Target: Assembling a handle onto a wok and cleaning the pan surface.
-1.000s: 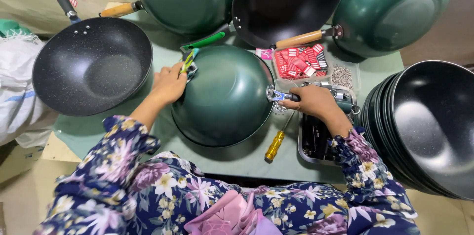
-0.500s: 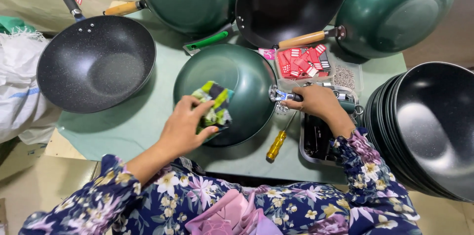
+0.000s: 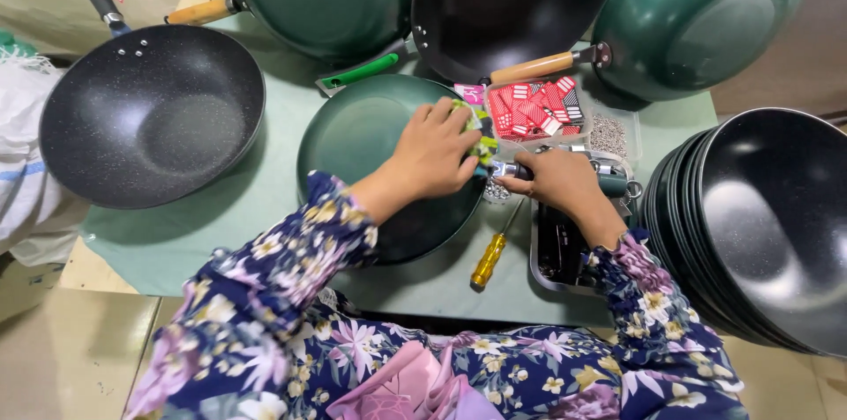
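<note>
A green wok [image 3: 371, 133] is laid upside down on a pale green tabletop [image 3: 265, 199]. At its 3 o'clock rim, a green-yellow label [image 3: 481, 145] is gripped by the left hand [image 3: 432, 155]; a metal bracket [image 3: 507, 171] is clasped by the right hand [image 3: 556, 180]. Beige floor [image 3: 71, 349] is seen at 8 o'clock.

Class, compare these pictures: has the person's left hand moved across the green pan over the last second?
Yes. The left hand has crossed the upturned green pan from its far-left rim to its right edge, beside the right hand, carrying a yellow-green tag.
</note>
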